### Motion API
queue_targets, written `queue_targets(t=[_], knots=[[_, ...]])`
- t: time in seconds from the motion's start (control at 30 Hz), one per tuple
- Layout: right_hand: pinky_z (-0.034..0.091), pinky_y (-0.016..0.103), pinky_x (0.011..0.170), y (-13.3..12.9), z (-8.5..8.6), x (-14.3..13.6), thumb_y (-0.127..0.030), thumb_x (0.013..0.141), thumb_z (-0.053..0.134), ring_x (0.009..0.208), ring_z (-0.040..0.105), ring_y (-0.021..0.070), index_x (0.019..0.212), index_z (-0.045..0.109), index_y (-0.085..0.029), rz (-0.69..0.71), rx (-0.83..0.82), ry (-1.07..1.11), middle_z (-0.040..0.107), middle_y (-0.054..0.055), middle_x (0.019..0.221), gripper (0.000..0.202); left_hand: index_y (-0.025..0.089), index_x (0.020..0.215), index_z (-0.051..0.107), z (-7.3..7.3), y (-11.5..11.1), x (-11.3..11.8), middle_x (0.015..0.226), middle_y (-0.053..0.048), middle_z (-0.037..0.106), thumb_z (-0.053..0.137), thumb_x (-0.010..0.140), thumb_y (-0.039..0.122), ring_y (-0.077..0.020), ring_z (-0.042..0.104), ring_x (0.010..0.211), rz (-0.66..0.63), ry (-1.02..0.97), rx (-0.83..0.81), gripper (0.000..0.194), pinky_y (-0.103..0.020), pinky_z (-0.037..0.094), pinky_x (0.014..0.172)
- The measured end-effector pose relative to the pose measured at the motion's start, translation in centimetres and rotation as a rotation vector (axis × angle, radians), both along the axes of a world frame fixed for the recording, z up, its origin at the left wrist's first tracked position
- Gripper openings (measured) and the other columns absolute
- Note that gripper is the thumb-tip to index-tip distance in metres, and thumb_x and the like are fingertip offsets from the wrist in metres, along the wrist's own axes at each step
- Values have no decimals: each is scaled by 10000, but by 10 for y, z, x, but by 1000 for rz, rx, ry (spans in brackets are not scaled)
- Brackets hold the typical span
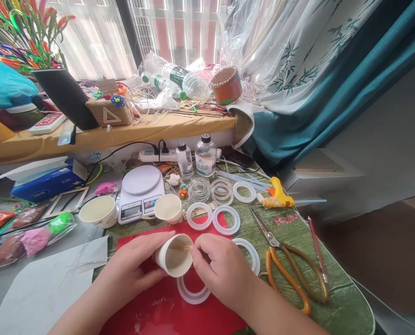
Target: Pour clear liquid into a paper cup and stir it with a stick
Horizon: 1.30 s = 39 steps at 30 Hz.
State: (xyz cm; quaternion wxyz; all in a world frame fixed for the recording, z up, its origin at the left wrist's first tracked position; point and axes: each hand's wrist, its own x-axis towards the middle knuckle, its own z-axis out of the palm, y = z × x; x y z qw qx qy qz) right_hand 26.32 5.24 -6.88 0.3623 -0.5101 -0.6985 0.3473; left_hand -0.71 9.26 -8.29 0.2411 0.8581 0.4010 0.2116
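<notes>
My left hand (145,260) is wrapped round a white paper cup (162,253), which tilts with its mouth toward me. Between the fingertips of my right hand (221,265) is a thin wooden stick (180,247) that reaches into the cup. Pale contents seem to lie inside, though their kind is hard to make out. Beneath both hands lies a red mat (151,309). A white ring mould (193,298) rests on it just below the cup, and another ring mould (251,256) is partly hidden behind my right hand.
Further ring moulds (226,220), a second paper cup (168,209), a kitchen scale (141,186) and two bottles (205,158) stand beyond the mat. To the right lie large scissors (273,242), a yellow glue gun (279,193) and a pencil (317,249). A bowl (98,211) is at left.
</notes>
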Motion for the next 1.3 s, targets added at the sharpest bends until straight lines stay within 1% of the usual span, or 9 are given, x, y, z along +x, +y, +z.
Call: queue_targets(t=[0.1,0.23,0.43,0.53,0.67,0.73,0.83,1.0,1.3], knots=[[272,300,615,1,1,4,-246,1018,488,629,401,145,725,336,-244,-32,69,-13,424,-38,674,330,393,1505,640,0,-1,0,1437,-37,775,770,988,463,-296,769,1270,2,-1,14,539,-382,645,1066],[263,284,570,0,3,5,-254,990,531,600,387,131,694,350,-238,38,-80,47,423,-47,652,347,396,1491,647,0,-2,0,1416,-27,786,777,984,472,-285,781,1245,9,4,27,528,-362,649,1051],[293,271,575,-1,3,1,-279,984,551,608,424,127,702,419,-232,13,-181,93,467,-50,655,316,404,1496,629,-3,-1,-2,1432,-21,776,776,988,454,-279,772,1256,-11,-1,26,531,-367,646,1050],[305,274,592,-1,2,0,-281,987,547,621,436,131,703,423,-231,-16,-136,79,475,-43,664,314,401,1496,632,-3,-1,-2,1436,-29,774,784,982,451,-285,769,1262,-2,0,17,539,-371,642,1057],[319,270,597,-1,2,1,-270,990,552,625,454,130,712,437,-230,24,-140,103,498,-41,673,304,394,1493,641,-2,-1,-1,1425,-40,780,782,981,461,-293,777,1248,-1,-5,4,535,-372,652,1042],[316,277,606,0,2,2,-278,999,545,634,453,134,716,437,-231,-11,-118,78,501,-38,680,306,402,1494,641,-1,-1,0,1435,-35,775,778,984,468,-292,770,1264,13,-10,0,532,-374,650,1049],[306,274,584,0,3,2,-279,999,552,618,440,132,712,439,-233,-4,-168,83,487,-44,667,312,401,1477,659,0,-1,1,1424,-32,782,780,977,490,-292,773,1258,22,-15,-3,522,-372,652,1051],[291,275,580,-1,3,0,-267,987,547,606,428,127,700,410,-232,-5,-145,82,467,-50,650,320,371,1467,678,-1,0,0,1418,-55,784,771,977,505,-309,775,1253,21,-12,-17,517,-383,656,1047],[306,278,594,-1,5,0,-313,1010,523,638,462,138,723,452,-231,-18,-194,90,504,-38,682,307,388,1477,661,1,-1,1,1428,-37,779,763,992,501,-292,768,1266,23,-18,-18,508,-388,647,1063]])
